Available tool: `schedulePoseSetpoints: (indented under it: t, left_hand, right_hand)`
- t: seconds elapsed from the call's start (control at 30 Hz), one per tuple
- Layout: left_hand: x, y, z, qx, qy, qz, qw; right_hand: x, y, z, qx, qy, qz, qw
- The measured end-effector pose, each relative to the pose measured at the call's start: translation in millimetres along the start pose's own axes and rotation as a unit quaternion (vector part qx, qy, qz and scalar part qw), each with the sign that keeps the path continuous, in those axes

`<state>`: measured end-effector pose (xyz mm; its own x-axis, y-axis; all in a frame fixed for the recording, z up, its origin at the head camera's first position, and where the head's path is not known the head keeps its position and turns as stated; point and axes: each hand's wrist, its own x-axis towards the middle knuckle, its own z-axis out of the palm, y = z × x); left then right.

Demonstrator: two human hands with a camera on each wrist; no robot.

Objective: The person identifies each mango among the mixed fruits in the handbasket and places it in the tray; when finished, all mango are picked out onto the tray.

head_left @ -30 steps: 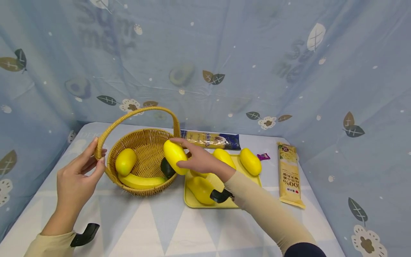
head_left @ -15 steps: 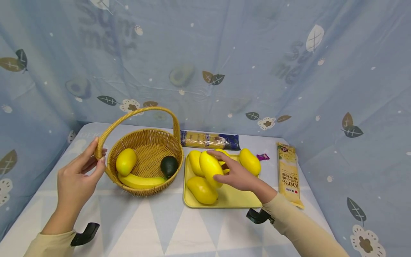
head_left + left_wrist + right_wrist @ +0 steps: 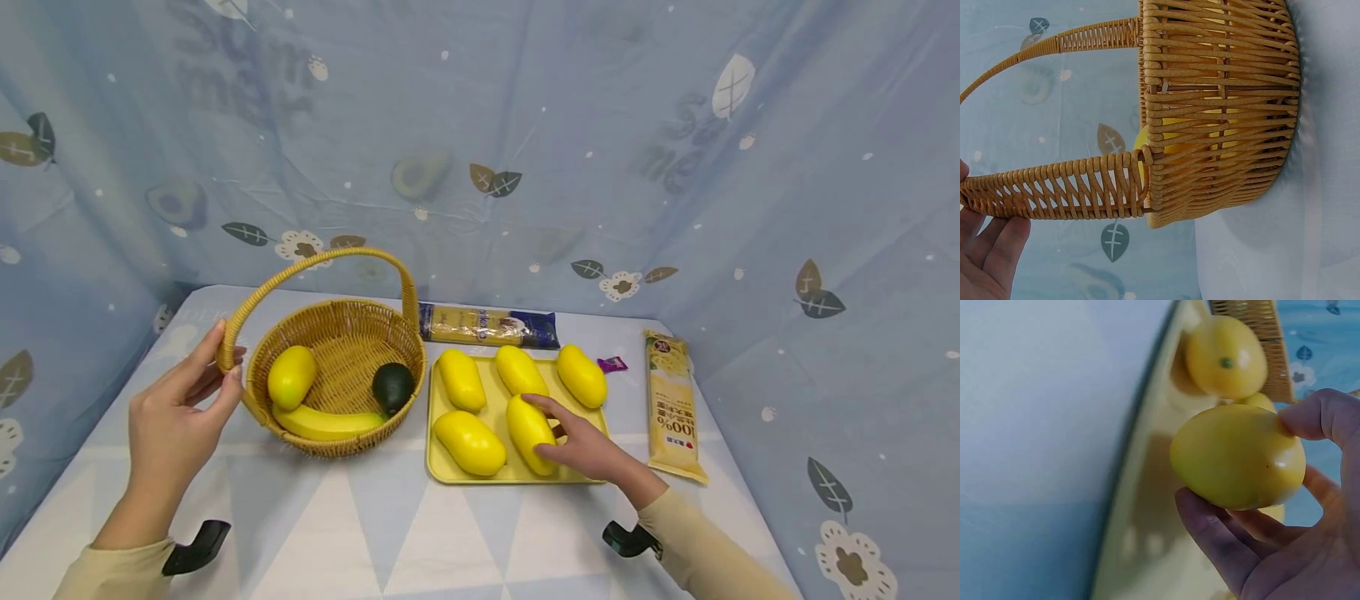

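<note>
My left hand (image 3: 176, 417) pinches the lower left part of the handle of a wicker basket (image 3: 337, 450); fingers and thumb lie on either side of the handle in the left wrist view. Inside the basket are a yellow mango (image 3: 292, 377), a banana (image 3: 330, 424) and a dark green avocado (image 3: 393, 387). To the right, my right hand (image 3: 588, 446) grips another mango (image 3: 529, 435) between thumb and fingers, over the front of a yellow tray (image 3: 517, 473). In the right wrist view this mango (image 3: 1235, 456) sits just above the tray. Several more mangoes (image 3: 469, 443) lie on the tray.
Behind the tray lies a blue-ended pasta packet (image 3: 487, 326). A tan noodle packet (image 3: 672, 408) lies at the right side of the table. One small purple wrapped piece (image 3: 612, 364) is beside the tray's back right corner. A patterned curtain (image 3: 480, 125) surrounds the table.
My right hand has carried the mango from beside the basket's right rim rightward and down to the front of the tray. My left hand has stayed on the basket handle.
</note>
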<state>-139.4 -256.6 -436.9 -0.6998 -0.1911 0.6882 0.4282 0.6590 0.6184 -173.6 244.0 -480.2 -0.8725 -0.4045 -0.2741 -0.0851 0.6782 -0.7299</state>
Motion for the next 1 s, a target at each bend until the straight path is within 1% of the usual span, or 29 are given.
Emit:
schedulePoseSetpoints:
  t: [0.07,0.2,0.27,0.5,0.7,0.8,1.0]
  left_hand:
    - [0.2,0.0,0.0,-0.001,0.000,0.000,1.0000]
    - [0.7,0.2,-0.1,0.001,0.001,0.002,1.0000]
    - [0.6,0.4,-0.4,0.003,0.001,0.002,1.0000]
    - [-0.1,0.7,-1.1,0.007,-0.004,-0.008,0.9999]
    - [0.1,1.8,-1.3,-0.001,-0.001,-0.008,1.0000]
    - [-0.2,1.8,-1.0,-0.002,-0.001,-0.009,1.0000]
    - [-0.6,1.1,-0.4,-0.005,0.000,-0.008,1.0000]
  right_hand:
    - [-0.6,4,4,0.003,-0.010,0.008,0.9999]
    - [0.5,8,8,-0.001,-0.019,0.003,0.9998]
    - [0.8,9,8,-0.003,-0.016,-0.003,0.9999]
    - [-0.7,15,5,0.011,-0.008,0.002,0.9999]
    - [-0.5,21,1,0.036,-0.026,-0.006,0.9990]
    - [-0.5,23,1,0.046,-0.029,0.001,0.9985]
    - [-0.7,26,1,0.052,-0.016,0.017,0.9984]
